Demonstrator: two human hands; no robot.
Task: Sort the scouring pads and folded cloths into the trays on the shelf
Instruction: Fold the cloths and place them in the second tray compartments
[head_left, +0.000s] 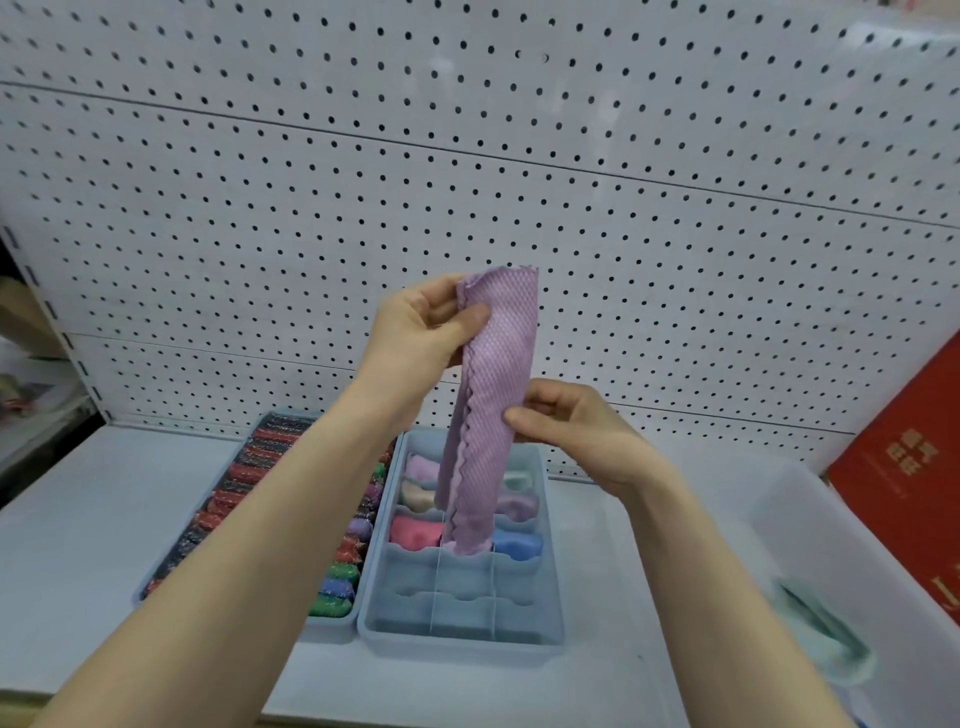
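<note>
The left hand (421, 327) pinches the top of a purple cloth (488, 410) with curled fingers; the right hand (566, 426) pinches its edge halfway down; the cloth hangs as a long folded strip above the divided tray (462, 639) on the shelf (78, 519); it looks light, limp and floppy, so folding it shorter, then gripping at the fold, should suit an empty compartment.

Front tray cells (462, 597) prob. free.
</note>
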